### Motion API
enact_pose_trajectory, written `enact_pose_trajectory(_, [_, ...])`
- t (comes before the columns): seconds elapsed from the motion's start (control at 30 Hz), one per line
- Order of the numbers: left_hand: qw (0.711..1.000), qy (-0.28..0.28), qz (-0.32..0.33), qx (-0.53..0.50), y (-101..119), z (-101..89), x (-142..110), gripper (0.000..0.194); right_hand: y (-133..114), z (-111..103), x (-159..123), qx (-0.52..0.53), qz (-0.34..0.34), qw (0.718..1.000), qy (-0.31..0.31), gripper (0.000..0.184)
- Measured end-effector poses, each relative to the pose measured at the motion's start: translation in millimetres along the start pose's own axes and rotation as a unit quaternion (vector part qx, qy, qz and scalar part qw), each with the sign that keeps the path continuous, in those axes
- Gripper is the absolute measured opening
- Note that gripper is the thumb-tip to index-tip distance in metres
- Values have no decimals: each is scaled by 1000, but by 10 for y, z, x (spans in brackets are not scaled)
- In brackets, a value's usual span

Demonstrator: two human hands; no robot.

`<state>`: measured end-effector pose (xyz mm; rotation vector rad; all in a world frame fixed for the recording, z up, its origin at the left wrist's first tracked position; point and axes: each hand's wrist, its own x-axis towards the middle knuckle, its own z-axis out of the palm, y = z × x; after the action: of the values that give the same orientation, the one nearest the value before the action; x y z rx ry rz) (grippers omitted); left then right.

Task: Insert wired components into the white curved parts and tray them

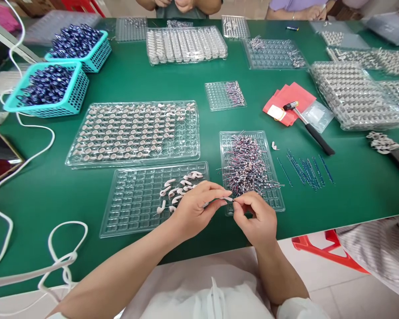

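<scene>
"What is in your left grip?"

"My left grip (194,208) is clamped on a slim white earbud piece (228,199), thumb below and fingers above, so most of it is hidden."

"And your right?"

"My right grip (257,217) has thumb and forefinger pinched together at the right end of that piece. Whatever lies between those fingertips is too small for me to make out."

"What's just past both grips?"

"A heap of wired components (248,161), on a clear plastic tray (276,203) that reaches under my right fingertips. Beyond its far right corner, a single white earbud shell (274,145) lies on the green tabletop (129,84)."

"To the left?"

"Beside my left grip are loose white earbud shells (177,199), bunched at the right end of a gridded tray (133,199). Farther out past that sits a bigger moulded tray (186,141), filled with rows of earbuds except toward its right end."

"And off to the right?"

"Out beyond my right grip are thin blue rods (308,173), lying roughly side by side, with a black-handled hammer (314,133) past them."
</scene>
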<state>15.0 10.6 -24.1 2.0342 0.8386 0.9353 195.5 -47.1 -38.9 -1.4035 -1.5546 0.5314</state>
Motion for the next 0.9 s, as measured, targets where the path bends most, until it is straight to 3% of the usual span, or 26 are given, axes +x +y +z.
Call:
enact_pose_trajectory(0.37, [1000,-9,6,-16,-34,3,-11,29,44,-4,-8,4,-30,999,-23,15])
enact_pose_trajectory(0.5, [996,-19,-52,-71,8,-1,-1,25,54,-31,-26,32,-62,997,-26,28])
enact_pose_trajectory(0.7, [971,-16,-164,-170,75,-26,20,21,67,-35,-60,94,-42,995,-1,44])
enact_pose_trajectory(0.9, [980,-4,-129,-152,110,-23,20,21,50,-24,-60,98,-45,994,11,35])
